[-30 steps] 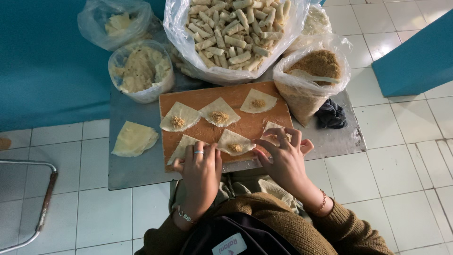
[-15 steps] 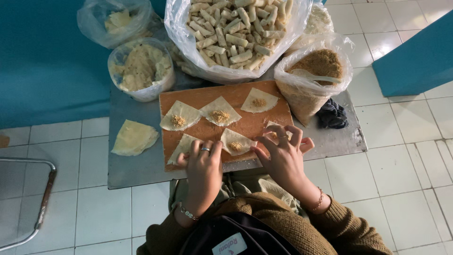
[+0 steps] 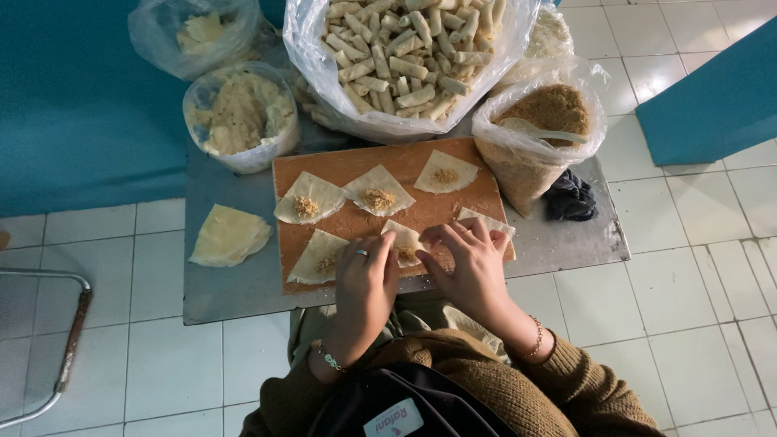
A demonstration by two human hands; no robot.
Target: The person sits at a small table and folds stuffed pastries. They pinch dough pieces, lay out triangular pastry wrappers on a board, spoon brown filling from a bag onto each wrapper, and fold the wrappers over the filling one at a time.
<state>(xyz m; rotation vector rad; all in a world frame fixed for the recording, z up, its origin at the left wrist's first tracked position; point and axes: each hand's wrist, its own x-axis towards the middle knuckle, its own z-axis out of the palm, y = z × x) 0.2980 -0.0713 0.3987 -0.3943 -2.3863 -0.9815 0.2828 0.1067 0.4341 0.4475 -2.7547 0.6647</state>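
A brown wooden board (image 3: 356, 166) lies on a low metal table (image 3: 235, 283). Several pale triangular wrappers lie on it, each with a dab of brown filling, among them one at the left (image 3: 306, 199) and one at the far right (image 3: 445, 171). My left hand (image 3: 366, 279) and my right hand (image 3: 469, 263) both pinch the filled wrapper (image 3: 405, 240) at the board's near edge, folding its sides inward. Another wrapper (image 3: 484, 220) lies partly under my right fingers.
A large clear bag of rolled pieces (image 3: 409, 48) stands behind the board. A bag of brown filling (image 3: 542, 121) with a spoon is at the right, a bag of pale dough (image 3: 239, 117) at the left. A wrapper stack (image 3: 229, 235) lies left. Black cloth (image 3: 571, 197) lies right.
Both hands have drawn together over the near wrapper, and its edges are folded further in than before. The other wrappers have not moved.
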